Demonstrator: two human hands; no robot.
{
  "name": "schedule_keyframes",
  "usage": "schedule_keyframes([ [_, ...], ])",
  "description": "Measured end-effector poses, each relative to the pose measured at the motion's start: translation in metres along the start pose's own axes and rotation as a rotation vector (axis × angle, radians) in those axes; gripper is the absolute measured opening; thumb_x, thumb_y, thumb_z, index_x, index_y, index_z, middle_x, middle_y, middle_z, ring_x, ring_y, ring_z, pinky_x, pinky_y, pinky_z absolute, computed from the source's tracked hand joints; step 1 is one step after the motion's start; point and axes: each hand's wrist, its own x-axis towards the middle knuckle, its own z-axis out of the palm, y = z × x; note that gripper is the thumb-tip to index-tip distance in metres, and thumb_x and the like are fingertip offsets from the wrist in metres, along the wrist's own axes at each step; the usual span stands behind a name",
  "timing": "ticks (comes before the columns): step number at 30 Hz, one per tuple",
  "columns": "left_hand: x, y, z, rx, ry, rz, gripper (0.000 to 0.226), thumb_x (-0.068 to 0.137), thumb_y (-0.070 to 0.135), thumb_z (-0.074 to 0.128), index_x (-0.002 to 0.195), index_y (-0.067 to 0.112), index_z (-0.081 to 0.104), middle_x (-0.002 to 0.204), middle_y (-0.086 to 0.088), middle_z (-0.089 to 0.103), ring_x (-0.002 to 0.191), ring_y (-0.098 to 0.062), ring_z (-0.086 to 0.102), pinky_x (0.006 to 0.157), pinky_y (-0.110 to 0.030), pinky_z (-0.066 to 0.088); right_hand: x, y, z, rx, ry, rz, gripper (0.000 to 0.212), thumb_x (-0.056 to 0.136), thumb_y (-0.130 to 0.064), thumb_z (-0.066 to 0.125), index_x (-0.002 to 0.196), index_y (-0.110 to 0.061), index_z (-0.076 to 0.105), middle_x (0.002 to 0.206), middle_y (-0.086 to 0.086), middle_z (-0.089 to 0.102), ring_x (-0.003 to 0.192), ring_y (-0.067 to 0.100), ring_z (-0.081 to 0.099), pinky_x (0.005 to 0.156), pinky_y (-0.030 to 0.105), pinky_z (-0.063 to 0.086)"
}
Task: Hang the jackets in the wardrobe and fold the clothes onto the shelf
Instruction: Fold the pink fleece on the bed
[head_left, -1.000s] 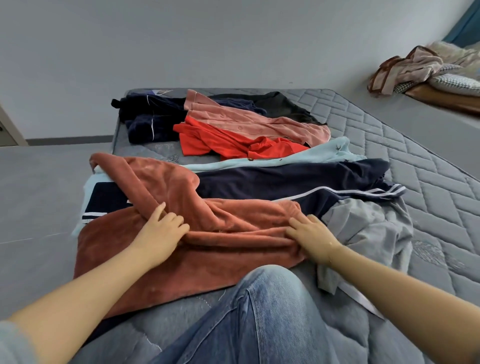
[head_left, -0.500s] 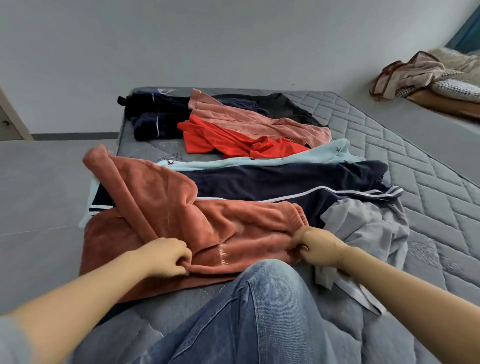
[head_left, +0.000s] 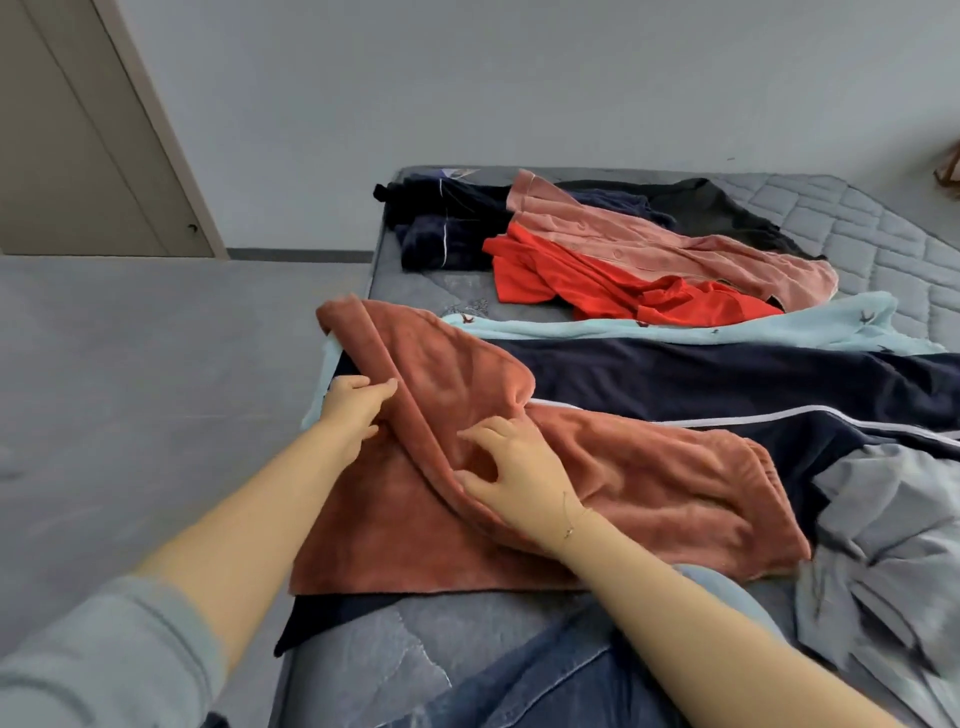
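Both hands (head_left: 441, 436) on rust fleece garment (head_left: 623, 483), mattress (head_left: 857, 223).

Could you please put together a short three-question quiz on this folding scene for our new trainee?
1. True or false: both hands are on the rust-coloured fleece garment.
2. Which garment lies directly beyond the bright red garment? A) the grey garment B) the pink buttoned garment C) the pale blue garment
3. Fill in: the navy garment with the white stripe lies between the rust-coloured fleece garment and the ____ garment.

Key
1. True: the left hand grips its folded edge, and the right hand rests on it with fingers spread.
2. B, the pink buttoned garment.
3. Pale blue.
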Motion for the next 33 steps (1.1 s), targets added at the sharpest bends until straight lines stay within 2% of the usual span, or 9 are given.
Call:
schedule_keyframes([
  [3, 0.02, 0.008, -0.001, -0.144, -0.033, -0.05, 0.062, 0.087, 0.034, 0.072, 0.138, 0.011, 0.045, 0.121, -0.003, 0.056, 0.109, -0.019, 0.054, 0.09, -0.038, 0.048, 0.009, -0.002, 0.031, -0.084, -0.164, -0.009, 0.066, 0.084, -0.052, 0.064, 0.141, -0.024, 0.048, 0.135, -0.007, 0.054, 0.121, 0.017, 0.048, 0.103, 0.033, 0.034],
  [8, 0.057, -0.003, 0.008, -0.131, 0.038, -0.14, 0.079, 0.077, 0.046, 0.077, 0.139, 0.014, 0.04, 0.126, -0.002, 0.059, 0.109, -0.02, 0.06, 0.088, -0.036, 0.052, 0.003, 0.013, 0.048, -0.136, -0.149, -0.092, 0.051, 0.083, -0.014, 0.053, 0.132, -0.025, 0.057, 0.119, -0.008, 0.063, 0.11, 0.019, 0.053, 0.1, 0.026, 0.025],
  [13, 0.073, -0.022, 0.018, 0.081, 0.17, 0.056, 0.036, 0.085, 0.032, 0.068, 0.115, 0.014, 0.058, 0.109, -0.006, 0.066, 0.104, -0.028, 0.063, 0.095, -0.042, 0.05, 0.001, 0.006, 0.052, -0.078, -0.072, -0.208, 0.06, 0.064, -0.001, 0.056, 0.12, -0.021, 0.066, 0.094, -0.008, 0.068, 0.084, 0.021, 0.058, 0.074, 0.025, 0.028],
  [15, 0.069, -0.013, 0.009, -0.241, 0.108, 0.01, 0.029, 0.088, 0.029, 0.066, 0.112, 0.013, 0.064, 0.105, -0.005, 0.069, 0.101, -0.025, 0.065, 0.089, -0.037, 0.053, 0.002, 0.004, 0.051, -0.04, -0.037, -0.244, 0.062, 0.064, 0.002, 0.059, 0.122, -0.02, 0.066, 0.094, -0.007, 0.067, 0.082, 0.021, 0.059, 0.072, 0.025, 0.031],
  [18, 0.053, 0.0, -0.022, -0.839, -0.132, 0.066, 0.032, 0.096, 0.032, 0.053, 0.12, 0.016, 0.065, 0.125, -0.01, 0.067, 0.108, -0.023, 0.067, 0.086, -0.036, 0.054, 0.002, 0.002, 0.047, 0.024, -0.002, -0.216, 0.065, 0.067, 0.005, 0.057, 0.128, -0.017, 0.062, 0.099, -0.004, 0.065, 0.086, 0.023, 0.058, 0.075, 0.032, 0.043],
  [21, 0.033, -0.001, -0.063, -1.16, -0.049, 0.087, 0.041, 0.096, 0.038, 0.052, 0.127, 0.013, 0.063, 0.12, -0.014, 0.069, 0.108, -0.03, 0.067, 0.086, -0.043, 0.054, -0.001, -0.001, 0.045, 0.056, -0.024, -0.191, 0.074, 0.066, 0.005, 0.051, 0.136, -0.016, 0.053, 0.101, 0.0, 0.058, 0.091, 0.023, 0.051, 0.08, 0.034, 0.046],
  [25, 0.007, -0.031, -0.106, -1.215, 0.065, 0.003, 0.032, 0.085, 0.04, 0.066, 0.104, 0.014, 0.071, 0.1, -0.013, 0.075, 0.09, -0.029, 0.072, 0.076, -0.043, 0.055, -0.008, -0.001, 0.044, 0.033, -0.193, -0.178, 0.066, 0.068, 0.002, 0.047, 0.129, -0.02, 0.057, 0.1, -0.001, 0.052, 0.099, 0.021, 0.048, 0.08, 0.035, 0.047],
  [29, -0.012, -0.077, -0.13, -1.107, 0.259, -0.243, 0.038, 0.083, 0.041, 0.072, 0.114, 0.022, 0.064, 0.102, -0.007, 0.07, 0.095, -0.027, 0.064, 0.068, -0.042, 0.053, -0.013, 0.0, 0.043, -0.002, -0.374, -0.196, 0.056, 0.072, 0.003, 0.046, 0.12, -0.021, 0.063, 0.103, 0.0, 0.053, 0.105, 0.019, 0.048, 0.085, 0.029, 0.042],
  [33, -0.026, -0.105, -0.133, -1.083, 0.307, -0.46, 0.025, 0.083, 0.023, 0.074, 0.105, 0.016, 0.064, 0.116, -0.006, 0.066, 0.098, -0.028, 0.063, 0.092, -0.043, 0.049, -0.016, -0.001, 0.044, -0.037, -0.471, -0.215, 0.057, 0.073, -0.001, 0.048, 0.123, -0.025, 0.063, 0.108, -0.001, 0.058, 0.11, 0.018, 0.051, 0.089, 0.026, 0.041],
])
